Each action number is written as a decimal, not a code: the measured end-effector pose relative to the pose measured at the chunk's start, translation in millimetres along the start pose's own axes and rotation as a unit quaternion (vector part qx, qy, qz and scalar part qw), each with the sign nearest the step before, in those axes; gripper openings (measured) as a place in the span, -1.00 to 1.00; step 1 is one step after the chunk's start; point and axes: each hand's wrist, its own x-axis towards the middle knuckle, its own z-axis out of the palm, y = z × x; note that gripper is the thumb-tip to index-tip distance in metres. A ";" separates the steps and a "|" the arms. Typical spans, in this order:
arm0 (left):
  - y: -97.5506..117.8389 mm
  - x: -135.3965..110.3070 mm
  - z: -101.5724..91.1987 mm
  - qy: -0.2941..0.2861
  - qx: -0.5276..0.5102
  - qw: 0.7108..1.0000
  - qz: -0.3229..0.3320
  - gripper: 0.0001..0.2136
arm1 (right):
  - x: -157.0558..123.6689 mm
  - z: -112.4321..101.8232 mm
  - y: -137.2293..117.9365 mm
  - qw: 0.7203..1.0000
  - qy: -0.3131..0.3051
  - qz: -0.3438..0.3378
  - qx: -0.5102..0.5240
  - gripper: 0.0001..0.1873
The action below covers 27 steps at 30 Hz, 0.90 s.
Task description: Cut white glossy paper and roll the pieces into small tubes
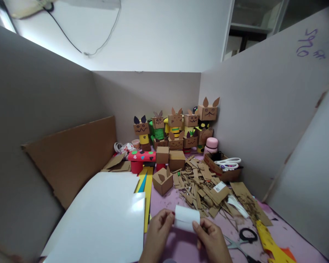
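Note:
Between my two hands is a short white paper tube (pixel 186 217), lying sideways above the pink tabletop, with an overlapping edge along its front. My left hand (pixel 161 228) pinches its left end between thumb and fingers. At the other end, the thumb of my right hand (pixel 208 233) presses on the paper while the fingers curl behind. Just beyond the tube stands a small cardboard box with ears (pixel 162 180). Scissors (pixel 242 243) lie to the right of my right hand.
Large white sheets (pixel 98 219) cover the left side. Cardboard scraps (pixel 197 182) spread across the middle right. Animal figures with box heads (pixel 175 120) line the back, near a pink bottle (pixel 211 144). A cardboard tray (pixel 227 171) holds white-handled scissors. Partition walls (pixel 263 98) enclose the table.

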 end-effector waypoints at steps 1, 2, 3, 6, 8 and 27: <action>1.7 -2.2 1.1 0.002 0.017 1.000 0.009 -0.69 | -1.2 1.4 0.0 1.000 -0.002 -0.001 -0.002 -0.41; 3.3 -4.0 1.9 0.007 0.035 0.999 0.019 -0.70 | -2.3 2.7 -0.1 1.000 -0.004 -0.001 -0.004 -0.41; 4.4 -5.4 2.3 0.013 0.055 0.998 0.031 -0.70 | -3.3 3.8 -0.1 1.000 -0.006 -0.003 -0.006 -0.42; 4.6 -5.3 1.0 0.037 0.107 0.991 0.069 -0.72 | -4.6 5.2 0.2 1.000 -0.009 -0.006 -0.008 -0.41; 1.8 -2.5 -1.7 0.052 0.128 0.987 0.082 -0.72 | -3.9 4.1 0.5 1.000 -0.008 -0.006 -0.009 -0.41; -1.3 -3.3 3.3 -0.011 0.148 0.982 0.117 -0.72 | 1.5 0.7 0.9 1.000 -0.006 0.009 0.015 -0.41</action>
